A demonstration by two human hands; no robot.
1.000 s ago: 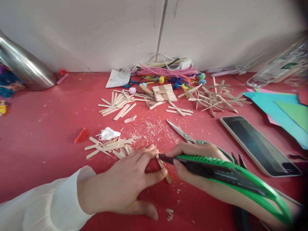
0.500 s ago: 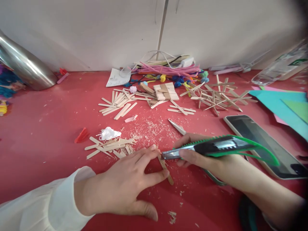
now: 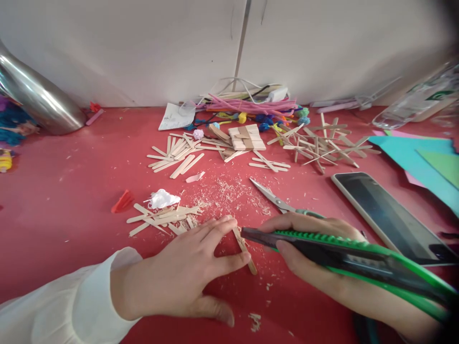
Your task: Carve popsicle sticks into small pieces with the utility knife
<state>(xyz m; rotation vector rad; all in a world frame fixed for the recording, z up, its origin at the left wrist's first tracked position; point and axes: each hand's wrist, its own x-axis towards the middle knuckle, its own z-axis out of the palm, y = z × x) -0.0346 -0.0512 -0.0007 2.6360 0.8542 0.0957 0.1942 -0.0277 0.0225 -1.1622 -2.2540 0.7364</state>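
Landmark: scissors (image 3: 272, 197), blades pointing away and leftward, green handles partly hidden behind the right hand; every place below is taken from them.
Work stick: one narrow wooden stick (image 3: 241, 243), flat on the red table (image 3: 71, 200), on the person's side of the scissors and a little left.
Left hand: (image 3: 190, 267) palm down, left of and nearer than the scissors; fingers spread, one tip at the stick's far end, another finger laid across it lower down. Thumb well apart. Stick pinned, not gripped.
Right hand: (image 3: 322, 279) just on the near side of the scissors; fingers closed about a green-and-black craft knife (image 3: 333, 253).
Knife tip: just beside the stick's far part; cannot tell whether it touches.
Shavings: pale curls (image 3: 229, 193) scattered left of the scissors' blades.
Low pile: short sticks (image 3: 165, 219), well left of the scissors, a white crumple (image 3: 163, 198) against their far edge.
Red scrap: (image 3: 122, 201) farther left of the scissors again.
Banded bundle: flat sticks (image 3: 247, 137) beyond the scissors' tips, loose sticks (image 3: 179, 150) to its left.
Crossed heap: joined sticks (image 3: 322, 156), beyond the scissors and right.
Phone: (image 3: 383, 210) right of the scissors, screen up.
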